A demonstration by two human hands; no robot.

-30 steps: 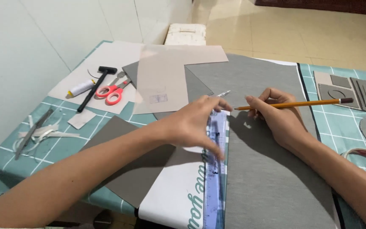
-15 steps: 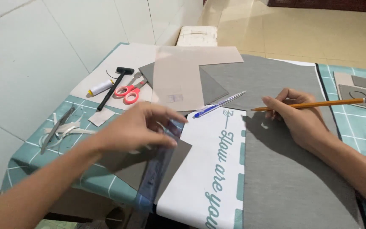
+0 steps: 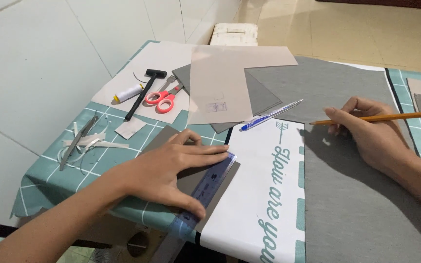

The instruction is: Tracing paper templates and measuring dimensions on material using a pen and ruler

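While L hand (image 3: 171, 170) lies flat, fingers spread, on ruler (image 3: 203, 192) | R hand (image 3: 373, 131) pinches pencil (image 3: 381, 117) over grey sheet (image 3: 352, 195) | no marks visible, marking looks undone.

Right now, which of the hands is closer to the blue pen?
Right. The right hand, holding a pencil, rests on the grey fabric just right of the blue pen. The left hand presses a ruler lower down, farther from the pen.

ruler (image 3: 205, 187) on card (image 3: 191, 178) | pen (image 3: 271, 115) behind – scissors (image 3: 161, 99) far left
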